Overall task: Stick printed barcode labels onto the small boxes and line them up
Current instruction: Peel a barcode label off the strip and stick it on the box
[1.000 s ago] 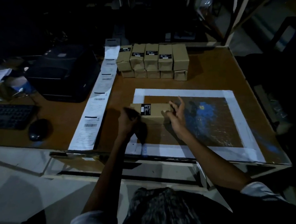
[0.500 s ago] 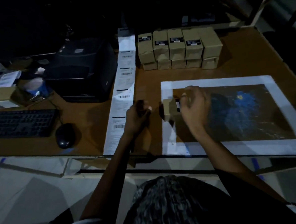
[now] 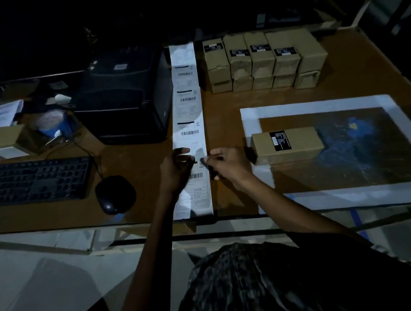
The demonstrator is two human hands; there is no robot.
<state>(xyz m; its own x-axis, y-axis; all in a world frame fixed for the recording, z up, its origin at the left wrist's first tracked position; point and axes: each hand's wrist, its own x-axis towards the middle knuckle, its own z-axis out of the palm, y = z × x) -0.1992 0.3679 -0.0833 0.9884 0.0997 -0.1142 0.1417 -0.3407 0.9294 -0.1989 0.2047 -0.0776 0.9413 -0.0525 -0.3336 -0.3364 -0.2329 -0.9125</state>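
A long white label strip (image 3: 188, 113) with printed barcodes runs from the printer to the table's front edge. My left hand (image 3: 175, 168) grips the strip's left edge partway down. My right hand (image 3: 228, 166) pinches the strip's right edge opposite it, fingertips almost meeting the left hand's. One small brown box (image 3: 295, 146) with a black sticker on top lies alone on the white-bordered mat (image 3: 252, 118), just right of my right hand. A double-layer row of small brown boxes (image 3: 263, 62) stands at the back, most with black stickers on top.
A black label printer (image 3: 124, 97) sits left of the strip. A keyboard (image 3: 35, 181) and mouse (image 3: 115, 194) lie at the front left. A box and clutter (image 3: 4, 141) occupy the far left. The scene is dim.
My right hand has let go of the box, which now lies flat on the mat. Both hands have moved left onto the label strip. The view has shifted left.
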